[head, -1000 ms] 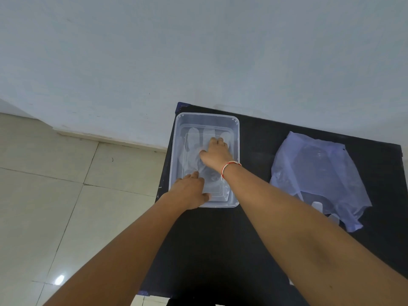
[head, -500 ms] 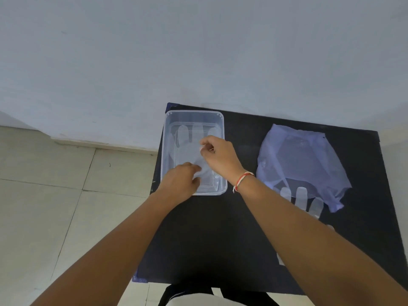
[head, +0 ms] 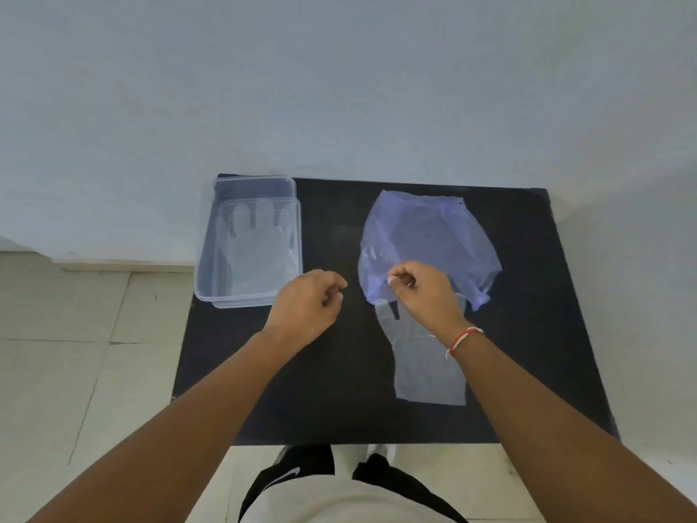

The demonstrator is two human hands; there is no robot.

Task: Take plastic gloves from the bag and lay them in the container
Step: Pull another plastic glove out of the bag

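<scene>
A clear rectangular plastic container (head: 249, 241) is sitting at the far left corner of the black tabletop (head: 332, 390) with a see-through plastic glove (head: 253, 246) lying flat inside it. The left hand (head: 305, 305) is hovering just right of it, fingers loosely curled around nothing. Further right, the right hand (head: 422, 292) is hanging over the mouth of the crumpled bluish plastic bag (head: 426, 239), fingertips pinched together, can't tell if they're gripping anything, and another clear glove (head: 426, 368) is sticking out of the bag toward the person.
</scene>
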